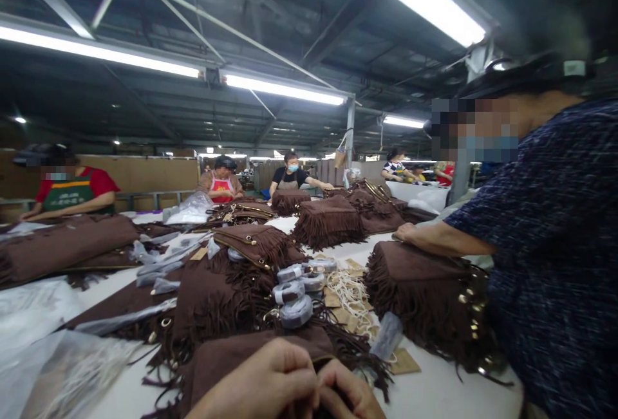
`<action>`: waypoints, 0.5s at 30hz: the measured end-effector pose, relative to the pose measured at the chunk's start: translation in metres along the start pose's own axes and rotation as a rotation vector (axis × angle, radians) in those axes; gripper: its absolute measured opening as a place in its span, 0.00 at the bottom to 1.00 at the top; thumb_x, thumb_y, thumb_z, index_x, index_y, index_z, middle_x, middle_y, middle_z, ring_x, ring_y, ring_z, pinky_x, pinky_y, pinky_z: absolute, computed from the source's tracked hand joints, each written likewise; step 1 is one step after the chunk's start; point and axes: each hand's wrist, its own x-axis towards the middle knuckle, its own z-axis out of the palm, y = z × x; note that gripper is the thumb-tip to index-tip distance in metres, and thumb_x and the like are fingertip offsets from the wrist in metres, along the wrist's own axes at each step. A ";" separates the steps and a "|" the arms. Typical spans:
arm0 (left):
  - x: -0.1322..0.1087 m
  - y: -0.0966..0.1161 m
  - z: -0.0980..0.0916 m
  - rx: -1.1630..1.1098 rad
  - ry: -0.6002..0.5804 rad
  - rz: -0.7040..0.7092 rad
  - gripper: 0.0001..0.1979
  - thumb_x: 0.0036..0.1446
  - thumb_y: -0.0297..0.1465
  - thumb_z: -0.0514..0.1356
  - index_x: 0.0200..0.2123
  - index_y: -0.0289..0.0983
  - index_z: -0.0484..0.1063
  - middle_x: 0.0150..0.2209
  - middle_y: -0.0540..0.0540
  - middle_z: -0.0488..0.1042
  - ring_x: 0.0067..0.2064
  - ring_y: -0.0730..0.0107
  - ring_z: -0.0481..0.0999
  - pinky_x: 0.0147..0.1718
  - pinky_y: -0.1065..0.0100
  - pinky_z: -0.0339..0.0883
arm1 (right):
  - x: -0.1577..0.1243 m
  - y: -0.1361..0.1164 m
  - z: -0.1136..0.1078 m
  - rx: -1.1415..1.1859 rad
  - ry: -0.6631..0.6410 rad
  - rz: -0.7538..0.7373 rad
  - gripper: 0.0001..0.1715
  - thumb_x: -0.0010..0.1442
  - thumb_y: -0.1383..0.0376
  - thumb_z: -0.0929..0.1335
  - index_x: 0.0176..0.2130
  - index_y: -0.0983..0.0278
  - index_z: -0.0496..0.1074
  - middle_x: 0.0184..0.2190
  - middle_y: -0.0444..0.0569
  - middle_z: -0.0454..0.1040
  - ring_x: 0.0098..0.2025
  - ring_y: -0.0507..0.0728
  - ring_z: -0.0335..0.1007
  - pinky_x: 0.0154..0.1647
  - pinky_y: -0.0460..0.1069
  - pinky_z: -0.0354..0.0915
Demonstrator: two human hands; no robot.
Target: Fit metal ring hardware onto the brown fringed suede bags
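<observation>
My left hand (270, 377) and my right hand (350, 393) meet at the bottom middle, fingers closed and bent, knuckles nearly touching. Both are at the zipped edge of a brown fringed bag (232, 358) lying on the table. What sits between the fingertips is hidden. Just beyond lie several wrapped rolled straps (297, 309) in clear plastic. To their right is a heap of white strings with tan paper tags (347, 300). Behind the straps rises a pile of brown fringed bags (217, 297) with gold rings and zips.
Close on the right, a co-worker in dark blue (555, 245) rests a hand (405, 233) near another bag stack (415, 284). Plastic bags (38, 316) cover the left of the white table (425, 393). More bags (72, 242) lie farther left; several people work across the table.
</observation>
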 end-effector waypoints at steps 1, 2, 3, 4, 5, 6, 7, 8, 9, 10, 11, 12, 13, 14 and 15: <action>0.004 0.003 -0.005 0.102 0.074 0.040 0.11 0.57 0.35 0.50 0.28 0.38 0.67 0.24 0.51 0.71 0.20 0.75 0.67 0.19 0.76 0.58 | -0.001 0.003 0.001 -0.005 0.002 0.011 0.20 0.63 0.48 0.64 0.30 0.59 0.70 0.26 0.42 0.69 0.32 0.55 0.66 0.35 0.47 0.62; 0.012 0.005 -0.010 0.249 0.175 0.079 0.11 0.60 0.34 0.47 0.31 0.38 0.67 0.27 0.49 0.72 0.25 0.71 0.72 0.23 0.74 0.63 | -0.002 0.005 0.002 -0.010 0.016 0.018 0.21 0.63 0.47 0.64 0.29 0.59 0.69 0.26 0.41 0.67 0.31 0.54 0.64 0.34 0.46 0.61; 0.022 0.004 -0.015 0.424 0.282 0.111 0.11 0.61 0.32 0.46 0.32 0.38 0.67 0.31 0.47 0.74 0.32 0.68 0.75 0.30 0.71 0.67 | -0.002 0.008 0.003 -0.014 0.041 0.022 0.22 0.63 0.46 0.64 0.29 0.60 0.68 0.25 0.41 0.66 0.30 0.54 0.63 0.33 0.46 0.60; 0.035 0.001 -0.019 0.614 0.371 0.131 0.09 0.61 0.29 0.48 0.34 0.38 0.68 0.36 0.45 0.75 0.39 0.64 0.76 0.38 0.67 0.68 | -0.003 0.010 0.004 -0.015 0.071 0.022 0.23 0.62 0.45 0.63 0.28 0.60 0.68 0.24 0.40 0.64 0.29 0.54 0.61 0.33 0.46 0.59; 0.049 -0.004 -0.022 0.749 0.411 0.121 0.07 0.58 0.26 0.51 0.36 0.38 0.69 0.41 0.42 0.75 0.45 0.59 0.75 0.45 0.63 0.67 | -0.003 0.012 0.005 -0.012 0.095 0.020 0.25 0.62 0.44 0.63 0.27 0.60 0.68 0.23 0.40 0.63 0.29 0.54 0.60 0.32 0.46 0.59; 0.063 -0.010 -0.024 0.826 0.419 0.097 0.08 0.54 0.24 0.54 0.37 0.37 0.70 0.45 0.39 0.74 0.50 0.55 0.73 0.50 0.59 0.65 | -0.002 0.014 0.007 -0.001 0.108 0.018 0.27 0.61 0.42 0.63 0.27 0.60 0.67 0.23 0.40 0.62 0.28 0.53 0.59 0.31 0.46 0.58; 0.076 -0.016 -0.025 0.858 0.411 0.067 0.11 0.51 0.23 0.57 0.39 0.37 0.70 0.48 0.37 0.73 0.52 0.52 0.72 0.52 0.56 0.63 | -0.002 0.017 0.008 0.013 0.109 0.013 0.28 0.60 0.41 0.62 0.26 0.60 0.67 0.22 0.40 0.62 0.27 0.53 0.58 0.30 0.46 0.57; 0.087 -0.022 -0.026 0.856 0.406 0.047 0.14 0.48 0.23 0.59 0.41 0.36 0.70 0.50 0.36 0.72 0.54 0.49 0.71 0.53 0.54 0.63 | -0.002 0.019 0.009 0.024 0.106 0.004 0.28 0.60 0.40 0.62 0.27 0.60 0.67 0.22 0.40 0.62 0.26 0.53 0.58 0.30 0.47 0.57; 0.095 -0.027 -0.026 0.856 0.405 0.037 0.15 0.48 0.24 0.60 0.42 0.36 0.70 0.51 0.36 0.72 0.54 0.48 0.70 0.53 0.54 0.63 | -0.001 0.021 0.010 0.032 0.103 -0.010 0.28 0.59 0.39 0.62 0.27 0.60 0.67 0.22 0.40 0.62 0.27 0.53 0.58 0.30 0.47 0.57; 0.101 -0.030 -0.026 0.845 0.409 0.032 0.15 0.48 0.25 0.60 0.42 0.36 0.70 0.51 0.36 0.72 0.54 0.47 0.70 0.54 0.53 0.63 | -0.001 0.023 0.011 0.036 0.105 -0.021 0.28 0.59 0.39 0.61 0.27 0.59 0.67 0.23 0.41 0.63 0.27 0.54 0.58 0.31 0.47 0.58; 0.104 -0.033 -0.027 0.820 0.419 0.031 0.13 0.50 0.26 0.60 0.42 0.36 0.70 0.50 0.36 0.72 0.54 0.47 0.70 0.54 0.52 0.62 | 0.000 0.024 0.011 0.036 0.110 -0.029 0.28 0.60 0.40 0.61 0.28 0.59 0.66 0.23 0.41 0.63 0.28 0.54 0.59 0.31 0.47 0.58; 0.105 -0.034 -0.029 0.780 0.436 0.032 0.10 0.52 0.26 0.58 0.40 0.36 0.70 0.49 0.36 0.73 0.54 0.48 0.71 0.55 0.52 0.62 | 0.000 0.025 0.011 0.032 0.117 -0.032 0.28 0.60 0.40 0.61 0.28 0.59 0.66 0.24 0.41 0.64 0.28 0.54 0.59 0.31 0.47 0.58; 0.104 -0.033 -0.033 0.723 0.462 0.032 0.07 0.54 0.27 0.57 0.39 0.36 0.69 0.47 0.37 0.73 0.53 0.48 0.71 0.55 0.52 0.61 | 0.000 0.025 0.011 0.028 0.121 -0.031 0.28 0.60 0.40 0.61 0.28 0.59 0.66 0.24 0.41 0.63 0.28 0.54 0.59 0.32 0.47 0.58; 0.101 -0.033 -0.038 0.649 0.498 0.031 0.05 0.56 0.27 0.55 0.37 0.36 0.69 0.45 0.37 0.74 0.53 0.49 0.71 0.56 0.52 0.61 | 0.000 0.024 0.010 0.024 0.122 -0.027 0.27 0.60 0.40 0.61 0.28 0.60 0.66 0.24 0.41 0.63 0.28 0.54 0.59 0.32 0.47 0.58; 0.097 -0.031 -0.044 0.556 0.540 0.029 0.04 0.58 0.27 0.54 0.36 0.37 0.68 0.44 0.38 0.74 0.52 0.51 0.72 0.55 0.54 0.61 | 0.000 0.023 0.009 0.022 0.119 -0.023 0.27 0.60 0.40 0.61 0.28 0.60 0.66 0.24 0.41 0.62 0.28 0.54 0.58 0.32 0.47 0.57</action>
